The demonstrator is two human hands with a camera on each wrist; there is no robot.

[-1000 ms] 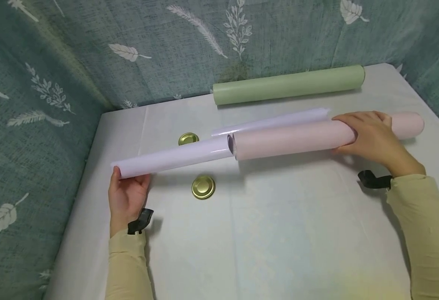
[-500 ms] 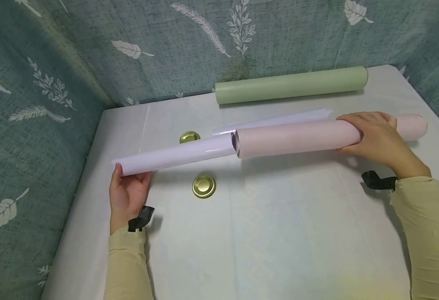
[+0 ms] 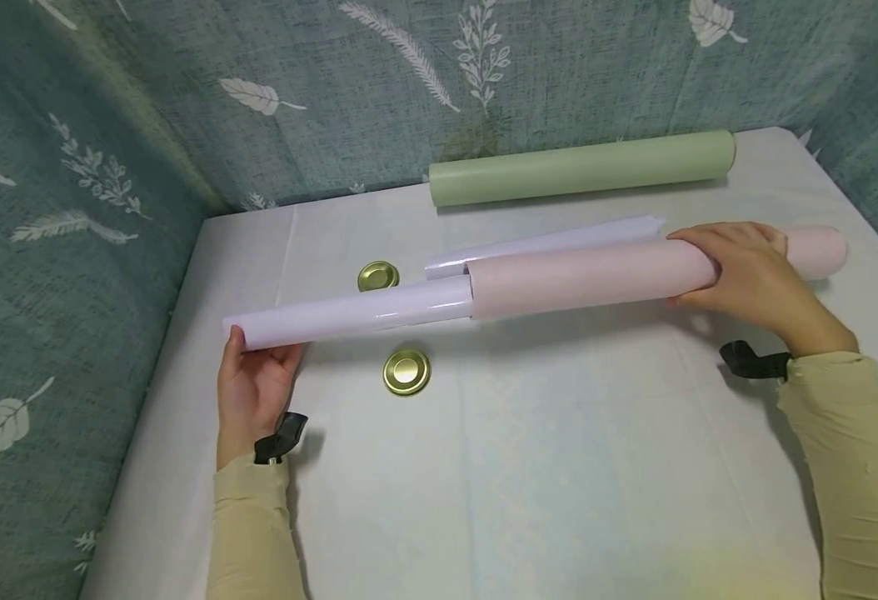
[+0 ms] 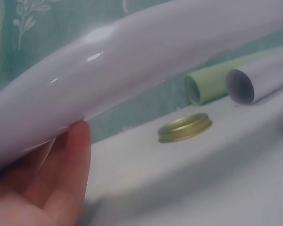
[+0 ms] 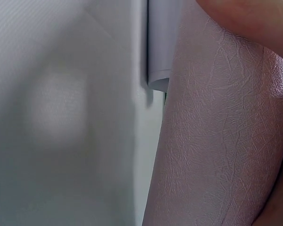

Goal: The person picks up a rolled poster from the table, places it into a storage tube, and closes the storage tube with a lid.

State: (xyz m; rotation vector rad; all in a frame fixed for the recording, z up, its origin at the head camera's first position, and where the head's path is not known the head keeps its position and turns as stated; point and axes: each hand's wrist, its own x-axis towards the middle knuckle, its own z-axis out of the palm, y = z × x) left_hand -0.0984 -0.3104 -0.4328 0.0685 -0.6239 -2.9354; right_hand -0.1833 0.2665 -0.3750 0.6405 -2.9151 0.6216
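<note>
My left hand [image 3: 255,392] holds the left end of a glossy white paper roll [image 3: 364,310], thumb on the near side and fingers beneath. In the left wrist view the roll [image 4: 146,52] slants above the fingertips. My right hand [image 3: 746,271] grips a pale pink tube [image 3: 589,277] from above, toward its right part. The roll's right end meets the tube's left mouth, and that end is hidden at the tube's rim. Both are raised in front of me, nearly in line. In the right wrist view, the tube's pink surface [image 5: 217,127] looks finely creased.
A second white roll [image 3: 551,240] lies just behind the pink tube. Farther back lies a green tube [image 3: 581,169] near the leaf-patterned curtain [image 3: 379,92]. Two gold jar lids [image 3: 406,372] rest on the white-covered table [image 3: 574,483], one behind the held roll.
The tube's dark open mouth, visible before, is now covered from view. The white roll's right end has dropped slightly relative to the tube's mouth. Both hands have barely moved.
</note>
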